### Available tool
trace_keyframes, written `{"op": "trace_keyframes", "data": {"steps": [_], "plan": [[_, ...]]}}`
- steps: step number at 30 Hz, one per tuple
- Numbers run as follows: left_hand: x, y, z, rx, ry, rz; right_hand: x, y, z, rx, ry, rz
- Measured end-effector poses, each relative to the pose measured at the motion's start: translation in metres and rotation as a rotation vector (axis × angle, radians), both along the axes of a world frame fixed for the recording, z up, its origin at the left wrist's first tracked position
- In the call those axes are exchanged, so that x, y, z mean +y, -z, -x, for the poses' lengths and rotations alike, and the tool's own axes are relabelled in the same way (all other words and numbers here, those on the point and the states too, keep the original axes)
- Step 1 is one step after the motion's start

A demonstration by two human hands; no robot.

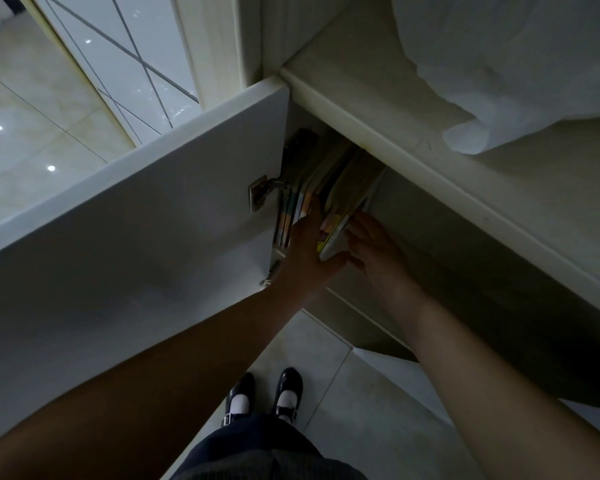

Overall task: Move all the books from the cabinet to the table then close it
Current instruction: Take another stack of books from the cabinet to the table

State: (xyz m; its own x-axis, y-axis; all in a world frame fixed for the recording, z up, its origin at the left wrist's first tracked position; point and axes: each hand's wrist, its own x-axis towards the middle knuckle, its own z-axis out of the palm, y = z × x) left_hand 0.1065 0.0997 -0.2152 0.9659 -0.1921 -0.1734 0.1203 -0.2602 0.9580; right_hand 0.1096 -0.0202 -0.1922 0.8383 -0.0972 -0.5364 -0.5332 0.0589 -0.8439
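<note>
Black buckled shoes (264,396) with white socks stand on a pale tiled floor (354,393). A rumpled white cloth (520,64) drapes the upper right, while glossy tiles (21,109) reflect ceiling lights at left.

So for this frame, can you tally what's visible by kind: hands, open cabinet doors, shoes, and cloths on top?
Hands: 2 (left hand, right hand, both at the books)
Open cabinet doors: 1
Shoes: 2
White cloths: 1
Total: 6
</note>
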Motion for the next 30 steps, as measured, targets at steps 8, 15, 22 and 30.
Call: {"op": "trace_keyframes", "data": {"steps": [8, 15, 22, 30], "plan": [[-0.005, 0.007, -0.003, 0.074, -0.108, 0.004, -0.001, -0.011, 0.004, -0.008, -0.011, -0.006], [-0.011, 0.009, -0.008, 0.054, -0.094, -0.021, -0.008, -0.004, 0.004, -0.004, 0.033, 0.038], [-0.038, 0.018, -0.03, 0.085, -0.164, -0.06, -0.019, 0.004, 0.004, -0.043, -0.018, 0.167], [-0.059, 0.026, -0.038, 0.169, -0.416, 0.0, -0.04, 0.013, -0.01, 0.081, -0.186, 0.307]]}}
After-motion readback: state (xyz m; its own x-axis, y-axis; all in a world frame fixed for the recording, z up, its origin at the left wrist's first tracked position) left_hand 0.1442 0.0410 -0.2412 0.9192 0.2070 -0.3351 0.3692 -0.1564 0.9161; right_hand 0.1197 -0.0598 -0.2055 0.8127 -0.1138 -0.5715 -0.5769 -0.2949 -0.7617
